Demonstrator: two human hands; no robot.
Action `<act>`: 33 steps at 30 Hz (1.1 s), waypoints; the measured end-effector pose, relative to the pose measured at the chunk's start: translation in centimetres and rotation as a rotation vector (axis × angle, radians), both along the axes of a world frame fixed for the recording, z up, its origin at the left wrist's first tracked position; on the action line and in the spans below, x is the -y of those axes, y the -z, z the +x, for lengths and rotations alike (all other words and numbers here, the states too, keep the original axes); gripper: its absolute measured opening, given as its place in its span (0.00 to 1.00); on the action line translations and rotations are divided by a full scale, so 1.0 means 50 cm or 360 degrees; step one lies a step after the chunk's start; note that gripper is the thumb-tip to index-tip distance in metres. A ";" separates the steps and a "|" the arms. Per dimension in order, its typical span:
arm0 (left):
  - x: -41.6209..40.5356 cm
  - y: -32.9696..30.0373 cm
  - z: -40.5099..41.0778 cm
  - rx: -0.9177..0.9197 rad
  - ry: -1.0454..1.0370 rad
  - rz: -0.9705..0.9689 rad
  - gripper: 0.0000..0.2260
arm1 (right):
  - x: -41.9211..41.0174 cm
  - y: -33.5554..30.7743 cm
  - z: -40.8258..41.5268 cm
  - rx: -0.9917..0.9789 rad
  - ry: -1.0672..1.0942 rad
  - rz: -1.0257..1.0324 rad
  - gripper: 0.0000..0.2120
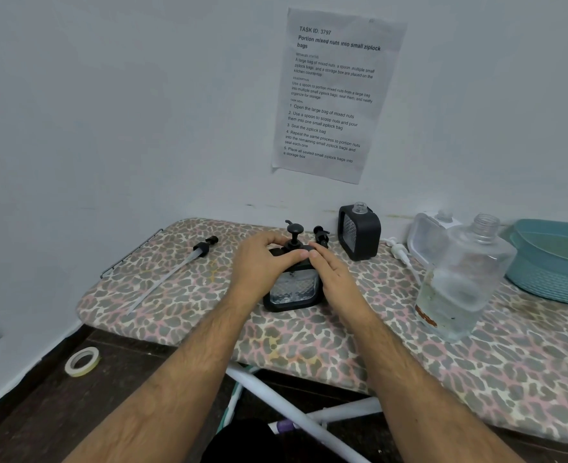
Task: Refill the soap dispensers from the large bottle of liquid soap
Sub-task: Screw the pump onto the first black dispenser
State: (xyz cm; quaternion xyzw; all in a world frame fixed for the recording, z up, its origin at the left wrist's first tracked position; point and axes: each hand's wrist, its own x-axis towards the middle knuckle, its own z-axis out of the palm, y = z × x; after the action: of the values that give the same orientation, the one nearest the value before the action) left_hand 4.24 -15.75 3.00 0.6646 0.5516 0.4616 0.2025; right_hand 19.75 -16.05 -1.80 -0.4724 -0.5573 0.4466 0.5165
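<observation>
On ironing board [182, 295], both hands [262, 265] holding black dispenser [294, 290]

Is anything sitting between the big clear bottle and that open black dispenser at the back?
Nothing visible stands directly between them. The large clear bottle stands at the right, the open black dispenser near the wall. A white pump lies on the board roughly between them, low and flat. Both hands are busy on the nearer dispenser.
</observation>
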 end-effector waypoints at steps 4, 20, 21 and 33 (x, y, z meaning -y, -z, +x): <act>-0.006 0.002 0.000 -0.0032 0.0055 0.0058 0.13 | -0.001 0.000 0.000 0.0006 0.0002 0.0018 0.21; -0.010 -0.018 -0.023 -0.0134 0.0361 -0.0076 0.11 | 0.004 -0.008 0.000 0.0001 -0.0012 -0.0001 0.20; -0.010 -0.017 -0.023 -0.0117 0.0359 -0.0081 0.09 | 0.004 -0.008 0.000 0.0010 -0.0010 0.0004 0.20; 0.026 0.058 -0.067 0.0228 0.0320 -0.0270 0.28 | 0.001 -0.035 0.032 0.0056 -0.0182 -0.0116 0.18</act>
State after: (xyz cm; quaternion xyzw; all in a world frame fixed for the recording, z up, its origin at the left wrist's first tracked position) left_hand 0.87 -17.07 0.09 0.6622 0.5035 0.4370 0.3421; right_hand 21.37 -16.11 -0.04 -0.4662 -0.5758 0.4868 0.4628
